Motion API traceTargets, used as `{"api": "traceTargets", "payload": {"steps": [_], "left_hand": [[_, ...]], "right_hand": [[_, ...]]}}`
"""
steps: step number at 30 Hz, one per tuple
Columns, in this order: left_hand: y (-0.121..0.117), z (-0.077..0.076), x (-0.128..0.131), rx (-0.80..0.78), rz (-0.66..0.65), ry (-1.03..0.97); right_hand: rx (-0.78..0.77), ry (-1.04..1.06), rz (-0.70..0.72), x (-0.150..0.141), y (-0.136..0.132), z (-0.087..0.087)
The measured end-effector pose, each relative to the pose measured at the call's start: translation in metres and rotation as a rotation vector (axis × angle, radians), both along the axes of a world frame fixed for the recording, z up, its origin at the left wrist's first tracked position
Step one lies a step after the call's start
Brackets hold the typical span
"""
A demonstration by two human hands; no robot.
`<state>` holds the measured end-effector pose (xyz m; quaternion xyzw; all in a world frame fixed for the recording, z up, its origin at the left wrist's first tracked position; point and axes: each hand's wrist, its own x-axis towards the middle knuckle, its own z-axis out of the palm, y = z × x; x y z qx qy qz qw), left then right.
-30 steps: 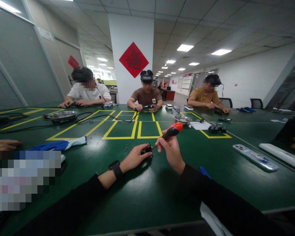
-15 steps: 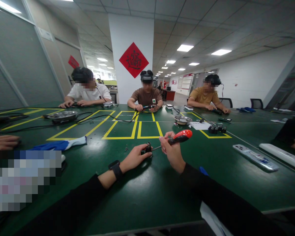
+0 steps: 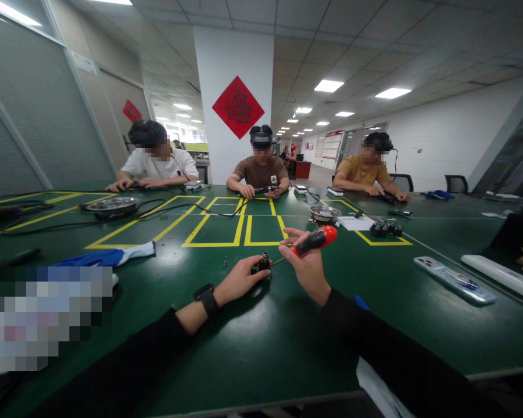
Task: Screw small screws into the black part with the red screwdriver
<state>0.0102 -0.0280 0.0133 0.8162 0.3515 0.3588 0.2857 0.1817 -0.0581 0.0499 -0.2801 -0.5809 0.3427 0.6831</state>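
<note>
Screwdriver (image 3: 317, 239), just one, points at one black part (image 3: 265, 262).

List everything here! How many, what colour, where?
Table: one, green, underneath
Tape outlines: several, yellow, tabletop
Small part: one, mostly black, centre
Screwdriver: one, red and black, beside that part
Tiny metal pieces: several, silvery, centre left
Bowls: two, silvery, farther back
Paper: one, white, back right
Blocks: several, black, beside paper
Plastic package: one, clear, right
Long case: one, white, far right
Glove: one or more, blue and white, left
Diamond signs: two, red, background
Co-workers: three, white, brown, mustard shirts, across
Left fingers: several, bare, on small part
Right fingers: several, bare, on screwdriver
</note>
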Motion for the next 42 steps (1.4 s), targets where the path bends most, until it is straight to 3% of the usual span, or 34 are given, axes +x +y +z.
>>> {"api": "traceTargets", "payload": {"steps": [4, 10, 15, 18, 21, 26, 30, 34, 39, 42], "left_hand": [[0.000, 0.000, 0.000, 0.004, 0.003, 0.011], [0.001, -0.001, 0.000, 0.000, 0.018, 0.017], [0.000, 0.000, 0.000, -0.009, 0.011, 0.006], [0.000, 0.001, 0.000, -0.014, 0.010, -0.002], [0.001, 0.001, 0.000, -0.025, 0.006, -0.004], [0.005, -0.002, -0.002, -0.066, -0.017, -0.012], [0.009, -0.008, -0.003, -0.065, 0.011, -0.055], [0.012, -0.012, -0.004, -0.030, 0.089, -0.085], [0.012, -0.012, -0.006, -0.111, 0.007, -0.101], [0.013, -0.013, -0.007, -0.075, 0.062, -0.077]], "right_hand": [[-0.079, 0.093, 0.165, 0.000, 0.002, -0.002], [-0.136, 0.237, 0.225, 0.002, 0.010, -0.004], [0.065, -0.190, 0.025, 0.009, 0.007, -0.006], [0.117, -0.295, 0.035, 0.010, 0.004, -0.010], [0.069, -0.235, 0.029, 0.011, 0.006, -0.015], [-0.021, 0.122, -0.084, 0.016, 0.019, -0.017], [-0.133, 0.281, -0.108, 0.021, 0.030, -0.021], [-0.216, 0.320, -0.148, 0.024, 0.038, -0.029], [-0.382, 0.212, -0.138, 0.027, 0.044, -0.038], [-0.415, 0.182, -0.133, 0.026, 0.045, -0.041]]}}
